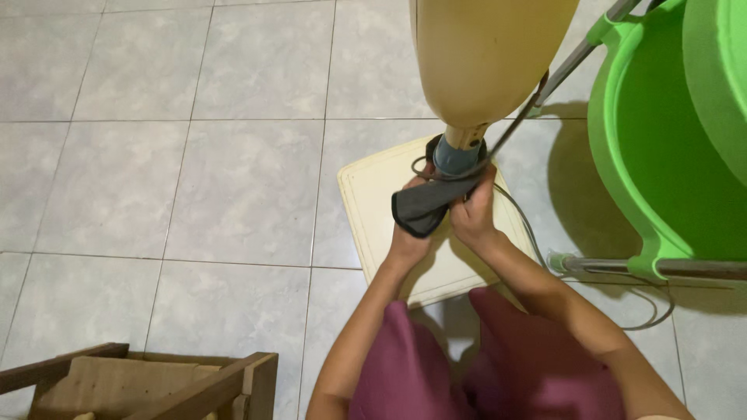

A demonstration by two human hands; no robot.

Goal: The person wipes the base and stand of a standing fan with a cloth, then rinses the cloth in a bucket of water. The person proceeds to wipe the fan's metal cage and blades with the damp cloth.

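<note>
Hands are working close together. I am gripping the dark cloth (pixel 422 208) with my left hand (pixel 411 233), while my right hand (pixel 473 211) is pressing it around the yellow thing's neck (pixel 459 148), steadying it over the white board (pixel 373 194).

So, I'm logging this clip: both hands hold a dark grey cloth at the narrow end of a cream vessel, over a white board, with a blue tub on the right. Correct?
Not quite: the tub is green, not blue, as the head view shows. The rest holds: left hand and right hand grip the dark grey cloth at the cream vessel over the white board.
</note>
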